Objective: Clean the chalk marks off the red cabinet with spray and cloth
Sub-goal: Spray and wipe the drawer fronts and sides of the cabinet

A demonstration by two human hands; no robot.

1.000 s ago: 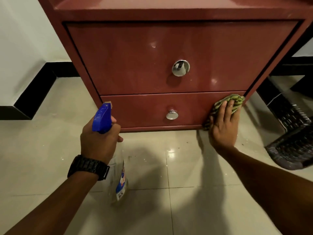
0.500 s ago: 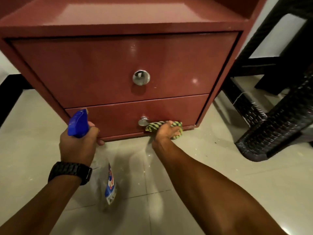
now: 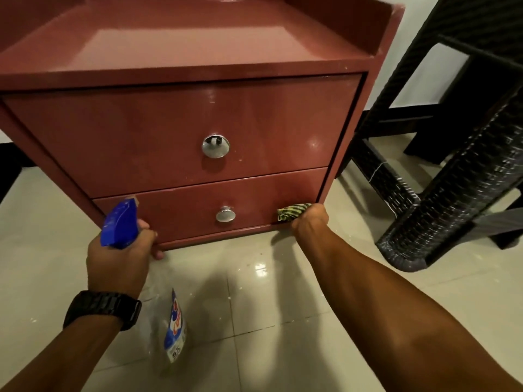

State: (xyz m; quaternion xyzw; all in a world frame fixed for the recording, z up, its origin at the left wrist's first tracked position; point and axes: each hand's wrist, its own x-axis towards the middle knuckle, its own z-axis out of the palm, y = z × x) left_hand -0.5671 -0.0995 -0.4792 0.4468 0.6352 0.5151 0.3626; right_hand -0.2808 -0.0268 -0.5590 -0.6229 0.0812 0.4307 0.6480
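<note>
Wiping low at the frame's center right, the right hand (image 3: pixel 310 219) bunches a soft, limp cloth (image 3: pixel 293 212) against the cabinet (image 3: pixel 181 128)'s bottom drawer (image 3: pixel 254 205). Lower left, the left hand (image 3: pixel 119 258) grips 1 spray bottle (image 3: pixel 120 222) by its neck — light, probably slick plastic.

The cabinet (image 3: pixel 135 142) is dull red with shiny silver knobs (image 3: pixel 215 146), the cloth (image 3: pixel 291 212) striped green and yellow, the spray bottle (image 3: pixel 120 223) clear with a blue head and blue-white label, the watch (image 3: pixel 103 308) black, the floor (image 3: pixel 325 292) cream tile.
</note>
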